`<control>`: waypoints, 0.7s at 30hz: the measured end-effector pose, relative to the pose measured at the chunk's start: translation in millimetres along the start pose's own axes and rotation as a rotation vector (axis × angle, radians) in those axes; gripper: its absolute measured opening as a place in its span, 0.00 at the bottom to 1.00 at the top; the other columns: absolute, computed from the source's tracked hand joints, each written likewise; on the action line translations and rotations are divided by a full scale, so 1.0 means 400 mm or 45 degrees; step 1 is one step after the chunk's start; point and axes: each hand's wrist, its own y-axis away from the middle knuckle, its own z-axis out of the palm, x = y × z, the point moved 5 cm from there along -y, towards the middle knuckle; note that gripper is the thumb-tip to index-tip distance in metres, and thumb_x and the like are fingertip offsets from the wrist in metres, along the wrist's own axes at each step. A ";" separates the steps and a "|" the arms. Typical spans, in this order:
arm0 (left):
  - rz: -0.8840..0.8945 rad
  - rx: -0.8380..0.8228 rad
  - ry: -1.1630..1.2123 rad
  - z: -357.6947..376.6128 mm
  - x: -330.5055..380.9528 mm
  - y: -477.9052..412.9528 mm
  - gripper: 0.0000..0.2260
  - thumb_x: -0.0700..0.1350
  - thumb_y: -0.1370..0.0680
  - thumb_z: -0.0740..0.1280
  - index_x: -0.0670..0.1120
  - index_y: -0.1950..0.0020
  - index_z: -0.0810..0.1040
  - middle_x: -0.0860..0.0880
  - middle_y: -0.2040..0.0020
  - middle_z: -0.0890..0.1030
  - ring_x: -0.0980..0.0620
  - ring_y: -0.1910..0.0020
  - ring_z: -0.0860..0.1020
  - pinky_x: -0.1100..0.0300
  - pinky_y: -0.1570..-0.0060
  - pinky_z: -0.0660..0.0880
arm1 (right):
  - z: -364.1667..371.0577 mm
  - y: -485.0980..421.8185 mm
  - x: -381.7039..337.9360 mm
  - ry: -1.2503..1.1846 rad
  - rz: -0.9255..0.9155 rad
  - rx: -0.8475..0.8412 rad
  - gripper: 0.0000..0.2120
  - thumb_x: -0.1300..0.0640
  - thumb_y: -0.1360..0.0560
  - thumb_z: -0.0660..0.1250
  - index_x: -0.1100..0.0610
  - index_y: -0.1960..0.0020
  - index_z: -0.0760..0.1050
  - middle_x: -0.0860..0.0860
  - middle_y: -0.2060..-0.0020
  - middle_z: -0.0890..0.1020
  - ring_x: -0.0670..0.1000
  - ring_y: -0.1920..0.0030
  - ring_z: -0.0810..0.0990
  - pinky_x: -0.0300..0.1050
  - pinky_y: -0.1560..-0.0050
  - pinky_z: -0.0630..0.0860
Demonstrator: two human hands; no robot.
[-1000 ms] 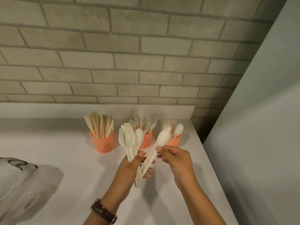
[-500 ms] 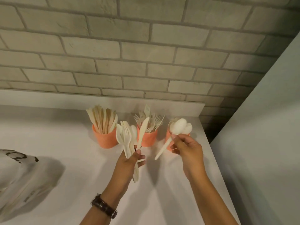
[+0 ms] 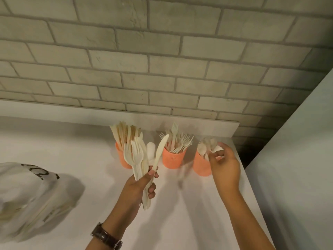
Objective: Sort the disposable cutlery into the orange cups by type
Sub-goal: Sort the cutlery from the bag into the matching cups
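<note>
Left hand (image 3: 140, 184) was raised above the tabletop (image 3: 72, 150), fingers wrapped round the handles of a mixed bundle (image 3: 137, 157) of pale cutlery: forks fanned upward, one knife (image 3: 161, 150) angled off to the right. Bundle sat in front of the left cup and clear of all the cups.

Right hand (image 3: 226, 166) was at the rim of the right cup (image 3: 200, 166), fingers curled and pinching the bowl of a spoon (image 3: 217, 149) that stood handle-down in the cup with the other spoons.

Three orange cups stood in a row near the back edge of the tabletop:
- left cup (image 3: 121, 156): knives, partly hidden by the bundle
- middle cup (image 3: 173, 159): forks, tines up
- right cup: spoons

Also in view: a crumpled clear plastic bag (image 3: 32, 192) at the left of the tabletop, blurred. Wristwatch (image 3: 107, 237) on the left wrist. Brick wall (image 3: 162, 60) behind the cups.
</note>
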 end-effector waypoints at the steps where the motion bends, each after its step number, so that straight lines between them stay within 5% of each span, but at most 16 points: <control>1: 0.002 0.001 -0.026 -0.004 0.001 0.004 0.09 0.45 0.26 0.68 0.41 0.50 0.78 0.49 0.62 0.76 0.55 0.73 0.68 0.64 0.74 0.67 | 0.009 0.036 -0.036 -0.099 -0.030 -0.061 0.10 0.55 0.27 0.71 0.50 0.47 0.77 0.46 0.64 0.78 0.43 0.66 0.76 0.38 0.62 0.74; 5: -0.056 -0.030 -0.149 -0.012 -0.006 0.027 0.07 0.44 0.22 0.65 0.41 0.49 0.78 0.49 0.62 0.78 0.54 0.73 0.68 0.63 0.73 0.67 | 0.111 0.175 -0.140 -0.607 0.117 -0.674 0.03 0.60 0.29 0.72 0.58 0.55 0.81 0.53 0.66 0.81 0.45 0.75 0.73 0.41 0.75 0.72; 9: -0.116 -0.057 -0.284 -0.055 -0.013 0.060 0.08 0.45 0.22 0.63 0.41 0.50 0.77 0.49 0.63 0.78 0.54 0.73 0.70 0.63 0.72 0.69 | 0.193 0.231 -0.174 -0.694 0.233 -0.836 0.06 0.64 0.27 0.69 0.68 0.55 0.77 0.59 0.68 0.79 0.50 0.74 0.76 0.42 0.74 0.76; 13: -0.140 0.152 -0.311 -0.191 0.018 0.065 0.08 0.47 0.21 0.61 0.44 0.49 0.77 0.46 0.57 0.78 0.52 0.74 0.73 0.61 0.73 0.72 | 0.237 0.206 -0.239 -0.773 0.211 -0.670 0.03 0.66 0.25 0.67 0.65 0.58 0.76 0.57 0.70 0.78 0.50 0.75 0.77 0.41 0.72 0.78; 16: -0.154 0.323 -0.146 -0.311 0.040 0.060 0.09 0.43 0.20 0.59 0.44 0.47 0.78 0.47 0.58 0.69 0.55 0.78 0.64 0.64 0.80 0.62 | 0.246 0.151 -0.327 -0.786 -0.028 -0.351 0.07 0.65 0.25 0.67 0.56 0.61 0.76 0.54 0.70 0.78 0.46 0.74 0.77 0.39 0.73 0.76; 21: -0.202 0.179 0.021 -0.411 0.088 0.074 0.12 0.41 0.20 0.56 0.42 0.42 0.77 0.50 0.66 0.67 0.58 0.79 0.57 0.68 0.82 0.54 | 0.399 0.129 -0.382 -0.474 -0.270 -0.168 0.02 0.58 0.25 0.68 0.54 0.57 0.78 0.53 0.67 0.81 0.53 0.71 0.79 0.48 0.67 0.77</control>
